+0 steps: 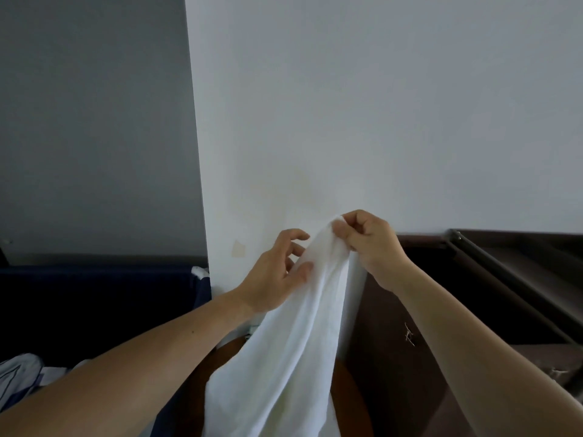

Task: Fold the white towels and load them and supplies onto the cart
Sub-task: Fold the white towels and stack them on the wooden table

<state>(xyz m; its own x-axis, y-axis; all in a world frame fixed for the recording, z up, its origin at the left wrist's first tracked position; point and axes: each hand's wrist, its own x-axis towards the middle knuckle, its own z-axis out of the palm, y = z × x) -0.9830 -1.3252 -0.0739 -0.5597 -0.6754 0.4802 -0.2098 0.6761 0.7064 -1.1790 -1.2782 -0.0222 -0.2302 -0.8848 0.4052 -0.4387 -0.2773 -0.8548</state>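
A white towel (293, 335) hangs in the air in front of a white wall, its lower part running out of the bottom of the frame. My right hand (369, 247) pinches the towel's top edge between thumb and curled fingers. My left hand (277, 272) is just left of it with fingers spread and loosely bent, the fingertips and thumb touching the cloth's left side a little below the top. No cart is in view.
A white wall (378, 121) fills the upper middle and right. Dark brown furniture with a black rail (504, 279) stands at the right. At the left are a dark blue fabric bin (94, 294) and striped white cloth (19, 376). A brown wooden surface (344, 402) lies below the towel.
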